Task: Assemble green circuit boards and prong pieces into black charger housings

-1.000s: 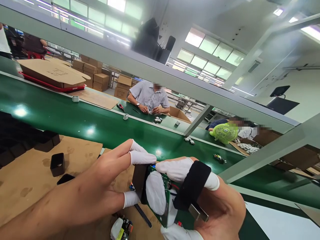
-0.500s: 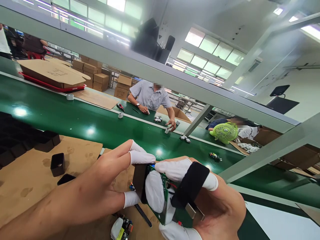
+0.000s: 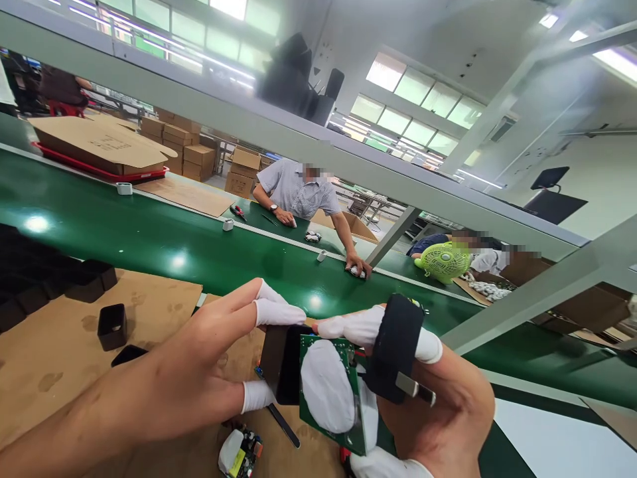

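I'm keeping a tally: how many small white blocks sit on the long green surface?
3: a white block by the red tray, another near the red-handled tool, and the last just left of the co-worker's outstretched hand in the picture. More may be hidden behind that arm.

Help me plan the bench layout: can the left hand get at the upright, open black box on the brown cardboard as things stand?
Probably not without letting go: the left hand grips another rectangular black case. Nothing visible covers the box, though.
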`<state>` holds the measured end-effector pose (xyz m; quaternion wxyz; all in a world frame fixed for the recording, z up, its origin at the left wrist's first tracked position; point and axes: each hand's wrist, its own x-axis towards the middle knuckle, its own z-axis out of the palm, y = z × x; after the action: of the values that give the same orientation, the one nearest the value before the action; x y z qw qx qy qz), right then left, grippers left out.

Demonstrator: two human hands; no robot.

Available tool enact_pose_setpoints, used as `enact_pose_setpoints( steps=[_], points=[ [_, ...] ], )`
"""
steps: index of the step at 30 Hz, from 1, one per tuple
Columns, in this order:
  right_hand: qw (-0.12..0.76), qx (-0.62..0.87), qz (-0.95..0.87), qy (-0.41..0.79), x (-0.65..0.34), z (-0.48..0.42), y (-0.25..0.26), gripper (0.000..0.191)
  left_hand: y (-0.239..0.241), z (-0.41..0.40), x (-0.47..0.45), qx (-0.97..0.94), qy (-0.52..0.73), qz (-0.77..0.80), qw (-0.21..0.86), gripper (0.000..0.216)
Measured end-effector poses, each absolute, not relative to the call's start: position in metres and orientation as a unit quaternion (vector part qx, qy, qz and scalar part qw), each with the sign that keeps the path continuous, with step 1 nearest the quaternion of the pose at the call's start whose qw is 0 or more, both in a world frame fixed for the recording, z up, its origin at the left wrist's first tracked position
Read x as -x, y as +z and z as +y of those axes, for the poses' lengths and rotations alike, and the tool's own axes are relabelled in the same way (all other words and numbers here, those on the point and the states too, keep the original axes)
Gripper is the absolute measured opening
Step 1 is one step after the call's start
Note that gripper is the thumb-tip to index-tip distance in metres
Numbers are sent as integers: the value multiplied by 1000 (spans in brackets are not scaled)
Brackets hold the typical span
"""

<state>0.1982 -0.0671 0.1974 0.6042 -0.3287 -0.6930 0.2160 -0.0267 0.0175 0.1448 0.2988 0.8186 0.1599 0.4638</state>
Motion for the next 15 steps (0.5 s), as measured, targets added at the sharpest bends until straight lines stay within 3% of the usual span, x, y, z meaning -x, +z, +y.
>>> enact_pose_setpoints(
  steps=[2,10,15],
  points=[
    [610,325,-696,195,-201,-67,197,72,147,17,26,-817,459,150,314,76],
    [559,368,-719,187,-208,-69,200,72,148,17,25,-815,460,121,330,82],
    [546,364,-739,153,-207,-70,202,63,148,17,26,-817,458,120,330,84]
  ],
)
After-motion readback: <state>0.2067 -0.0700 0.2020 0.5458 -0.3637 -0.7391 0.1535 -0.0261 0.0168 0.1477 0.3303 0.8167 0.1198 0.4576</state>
